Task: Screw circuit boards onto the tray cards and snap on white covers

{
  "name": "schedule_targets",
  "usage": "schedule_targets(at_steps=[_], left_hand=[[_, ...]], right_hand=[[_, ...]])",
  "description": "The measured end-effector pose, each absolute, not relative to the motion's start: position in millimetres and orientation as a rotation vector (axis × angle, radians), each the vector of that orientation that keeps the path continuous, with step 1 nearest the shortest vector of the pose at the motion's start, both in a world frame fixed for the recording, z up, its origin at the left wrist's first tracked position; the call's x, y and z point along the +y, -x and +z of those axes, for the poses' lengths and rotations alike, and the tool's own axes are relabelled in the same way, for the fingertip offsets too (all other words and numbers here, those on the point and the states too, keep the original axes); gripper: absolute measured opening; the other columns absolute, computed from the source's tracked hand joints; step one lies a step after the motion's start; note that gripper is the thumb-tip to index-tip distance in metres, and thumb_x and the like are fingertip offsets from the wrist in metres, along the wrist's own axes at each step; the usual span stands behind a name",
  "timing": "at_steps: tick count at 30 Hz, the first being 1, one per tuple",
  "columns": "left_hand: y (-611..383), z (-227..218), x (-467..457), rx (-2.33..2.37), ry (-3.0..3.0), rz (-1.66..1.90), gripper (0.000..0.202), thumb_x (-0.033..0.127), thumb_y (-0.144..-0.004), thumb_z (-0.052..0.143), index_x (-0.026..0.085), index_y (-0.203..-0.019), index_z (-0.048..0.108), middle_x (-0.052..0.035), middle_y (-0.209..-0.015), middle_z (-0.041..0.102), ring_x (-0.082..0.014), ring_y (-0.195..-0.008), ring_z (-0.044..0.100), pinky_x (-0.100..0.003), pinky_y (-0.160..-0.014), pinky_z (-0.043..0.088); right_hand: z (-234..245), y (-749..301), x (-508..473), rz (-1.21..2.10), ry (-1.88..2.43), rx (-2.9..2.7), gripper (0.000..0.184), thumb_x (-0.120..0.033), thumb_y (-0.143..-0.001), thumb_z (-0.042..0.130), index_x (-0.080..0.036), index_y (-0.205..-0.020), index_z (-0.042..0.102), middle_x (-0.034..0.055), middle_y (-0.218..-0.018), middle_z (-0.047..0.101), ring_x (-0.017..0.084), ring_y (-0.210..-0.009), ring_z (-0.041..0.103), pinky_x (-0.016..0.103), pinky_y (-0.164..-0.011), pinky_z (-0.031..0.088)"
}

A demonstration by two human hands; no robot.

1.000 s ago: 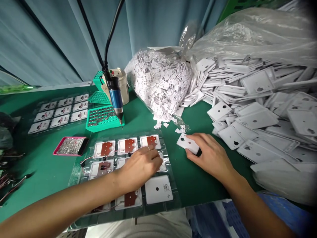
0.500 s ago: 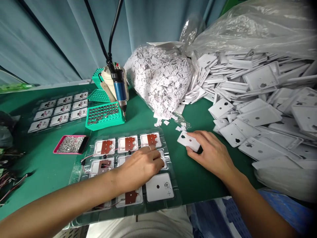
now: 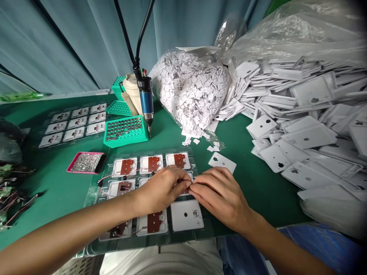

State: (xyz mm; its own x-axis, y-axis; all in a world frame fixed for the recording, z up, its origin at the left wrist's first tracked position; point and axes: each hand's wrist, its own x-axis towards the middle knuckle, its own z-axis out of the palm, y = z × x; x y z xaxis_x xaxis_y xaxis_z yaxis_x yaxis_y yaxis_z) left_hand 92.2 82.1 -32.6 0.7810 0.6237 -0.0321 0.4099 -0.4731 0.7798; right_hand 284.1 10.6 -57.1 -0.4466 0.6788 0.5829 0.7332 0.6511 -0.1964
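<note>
My left hand [image 3: 162,189] and my right hand [image 3: 218,198] meet above a transparent blister tray [image 3: 94,202], their fingertips together over a card in its middle row, near the right end. Whatever they touch there is hidden by the fingers. Cards with brown pads [image 3: 153,164] and thin red and black wires fill the tray's other slots, and a white plastic cover [image 3: 186,215] sits in its front row. A loose white cover [image 3: 222,162] lies on the green mat [image 3: 237,214], just beyond my right hand and apart from it.
An electric screwdriver [image 3: 146,101] hangs from a black cable above a green tray of button cells [image 3: 125,131]. A pink box of screws [image 3: 86,163], a blister of small cards [image 3: 74,124], a bag of white scraps [image 3: 189,88] and a heap of white covers [image 3: 304,130] surround the tray.
My right hand has let go of the white cover, leaving it on the mat, and moved left to my left hand over the tray. The view has shifted slightly.
</note>
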Motion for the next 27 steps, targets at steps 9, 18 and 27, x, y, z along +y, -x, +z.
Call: schedule_targets(at_steps=[9, 18, 27], left_hand=[[-84.2, -39.6, 75.3, 0.716, -2.61, 0.314, 0.014, 0.016, -0.093, 0.057, 0.012, -0.087, 0.069, -0.0061, -0.083, 0.065, -0.0201, -0.082, 0.055, -0.031, -0.072, 0.044], [-81.7, -51.0, 75.0, 0.619, -2.871, 0.454, 0.014, 0.013, -0.09, 0.06, 0.014, -0.077, 0.064, -0.0038, -0.075, 0.061, -0.0206, -0.077, 0.053, -0.032, -0.067, 0.041], [-81.9, -51.2, 77.5, 0.606, -2.885, 0.442, 0.013, 0.012, -0.088, 0.059, 0.015, -0.076, 0.063, -0.0041, -0.075, 0.063, -0.0215, -0.081, 0.057, -0.034, -0.068, 0.041]], right_hand=[[-65.6, -289.8, 14.7, 0.275, 1.134, -2.201, 0.009, -0.012, -0.089, 0.062, -0.018, -0.082, 0.063, 0.0015, -0.084, 0.07, 0.013, -0.074, 0.057, 0.032, -0.071, 0.04], [-51.4, -286.5, 18.5, 0.238, 1.115, -2.416, 0.01, -0.01, -0.091, 0.058, -0.016, -0.085, 0.064, 0.0032, -0.086, 0.069, 0.014, -0.076, 0.056, 0.032, -0.07, 0.038], [-49.0, -289.6, 27.6, 0.322, 1.055, -2.534, 0.014, -0.009, -0.092, 0.054, -0.015, -0.083, 0.062, 0.0044, -0.086, 0.065, 0.014, -0.076, 0.055, 0.031, -0.07, 0.039]])
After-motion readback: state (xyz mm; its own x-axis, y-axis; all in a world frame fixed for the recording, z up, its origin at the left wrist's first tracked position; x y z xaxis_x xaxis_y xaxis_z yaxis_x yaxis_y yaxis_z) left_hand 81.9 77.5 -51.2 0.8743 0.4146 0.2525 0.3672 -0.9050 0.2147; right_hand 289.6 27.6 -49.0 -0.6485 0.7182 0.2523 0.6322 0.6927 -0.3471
